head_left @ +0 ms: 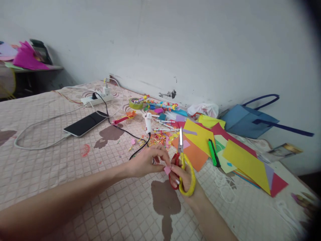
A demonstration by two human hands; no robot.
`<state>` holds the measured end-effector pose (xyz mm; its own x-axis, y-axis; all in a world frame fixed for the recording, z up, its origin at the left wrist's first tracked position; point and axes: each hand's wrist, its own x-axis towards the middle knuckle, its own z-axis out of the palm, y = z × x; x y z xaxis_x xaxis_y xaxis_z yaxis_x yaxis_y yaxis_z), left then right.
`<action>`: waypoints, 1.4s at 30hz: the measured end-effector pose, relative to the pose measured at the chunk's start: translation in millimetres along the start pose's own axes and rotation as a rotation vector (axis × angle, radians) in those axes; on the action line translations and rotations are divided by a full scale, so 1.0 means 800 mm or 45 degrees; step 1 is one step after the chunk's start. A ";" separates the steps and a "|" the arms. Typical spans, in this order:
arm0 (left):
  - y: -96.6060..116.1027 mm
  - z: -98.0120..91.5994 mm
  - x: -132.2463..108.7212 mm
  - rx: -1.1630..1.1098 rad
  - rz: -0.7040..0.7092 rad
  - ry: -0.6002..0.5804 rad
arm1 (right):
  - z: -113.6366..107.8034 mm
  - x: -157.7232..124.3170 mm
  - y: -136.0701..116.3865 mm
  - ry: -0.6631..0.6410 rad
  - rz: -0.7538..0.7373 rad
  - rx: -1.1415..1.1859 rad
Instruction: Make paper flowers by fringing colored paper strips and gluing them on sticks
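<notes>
Pinched between thumb and fingertips of the left hand [146, 162], grip closed on it: a small pink paper scrap [167, 170], low in the middle of the view, just above the quilted cover [75, 174]. Touching it at 3 o'clock, the right hand [184, 180], grip closed through the red and yellow loops of the scissors [181, 157]. Blades shut and pointing to 12 o'clock, tip over the orange sheet.

Outward from there:
- At 1 to 3 o'clock, a fanned stack of coloured paper sheets [240, 160] in yellow, orange, red and pale green, with a green marker [212, 152] lying on top.
- At 12 o'clock, a heap of paper scraps [156, 139], and just beyond it a white glue gun [148, 122] with a black cable [135, 138] trailing towards the left hand.
- Further at 12 o'clock, near the wall, a green tape roll [135, 103] and a jumble of pens and coloured bits.
- At 10 o'clock, a dark phone [85, 124] lying flat, plugged by a white lead; past it a white power strip [96, 98].
- At 2 o'clock, against the wall, a blue bag [248, 120], with a white plastic bag [204, 108] to its left.
- Far off at 10 o'clock, magenta paper [27, 57] on a separate shelf.
</notes>
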<state>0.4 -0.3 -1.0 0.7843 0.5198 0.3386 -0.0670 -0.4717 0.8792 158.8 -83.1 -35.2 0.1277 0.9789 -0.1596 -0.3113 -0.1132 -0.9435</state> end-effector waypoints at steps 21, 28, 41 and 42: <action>-0.016 0.020 0.000 -0.431 -0.589 0.045 | 0.014 -0.008 -0.014 0.370 -0.171 -0.328; -0.012 0.000 0.008 -0.468 -0.551 0.141 | 0.010 -0.005 -0.007 0.265 -0.161 -0.295; -0.019 0.011 0.000 -0.209 -0.461 -0.009 | 0.008 -0.006 -0.004 0.335 -0.184 -0.284; -0.018 0.009 0.001 -0.230 -0.476 -0.004 | 0.007 -0.005 -0.004 0.346 -0.193 -0.280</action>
<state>6.2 2.1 -15.7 0.7770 0.6294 -0.0155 0.1158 -0.1186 0.9862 154.1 -85.8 -30.3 0.4114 0.9097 -0.0567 -0.0641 -0.0332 -0.9974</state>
